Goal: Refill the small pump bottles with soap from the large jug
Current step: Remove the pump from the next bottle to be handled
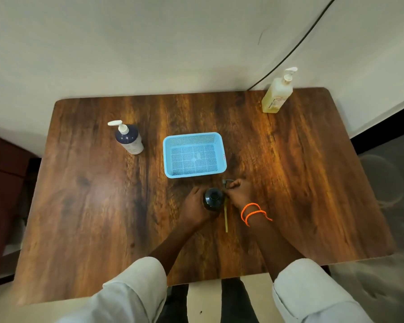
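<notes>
Left hand grips dark bottle; right hand pinches removed pump beside it.

Count on table: bottles, 3 — one dark, pump off; one navy-topped with white pump; one yellow with white pump. Loose pump with tube: 1. Blue basket: 1. Orange wristbands: 2. Hands: 2.

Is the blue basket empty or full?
Empty. The blue basket shows only its bare mesh floor; nothing lies inside.
</notes>
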